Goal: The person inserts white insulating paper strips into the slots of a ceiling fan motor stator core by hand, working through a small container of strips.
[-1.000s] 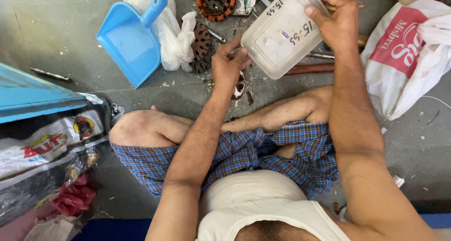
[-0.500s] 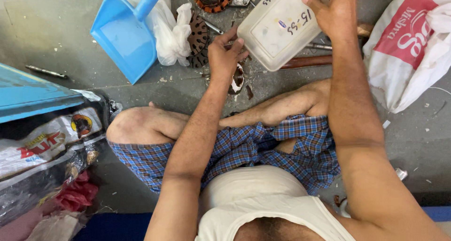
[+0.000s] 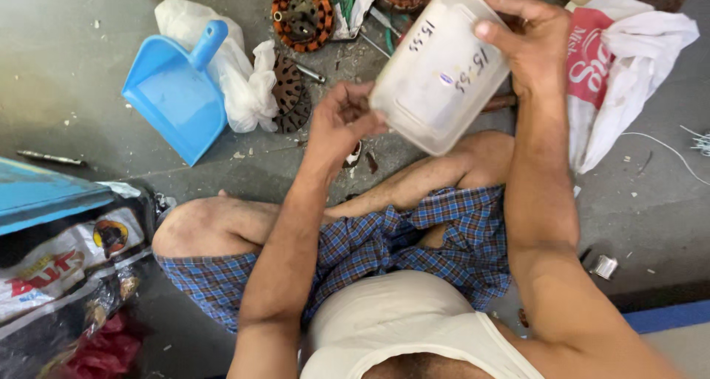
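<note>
My right hand (image 3: 529, 42) grips a white rectangular plastic tub (image 3: 436, 72) by its far end and holds it tilted above my crossed legs, its underside facing me, with handwritten marks on it. Just below the tub's lower corner, my left hand (image 3: 336, 124) is cupped with the fingers curled; whether something small lies in the palm I cannot tell. I sit cross-legged on a grey concrete floor in blue checked shorts.
A blue dustpan (image 3: 174, 98) and a white plastic bag (image 3: 233, 68) lie at the upper left. Copper-wound motor stators (image 3: 299, 13) and a laminated rotor disc (image 3: 285, 90) lie ahead. A red-and-white bag (image 3: 621, 68) is at right, printed sacks (image 3: 66, 275) at left.
The tub has tipped further toward me and come down closer to my left hand. My left hand has risen off the floor area to the tub's lower corner.
</note>
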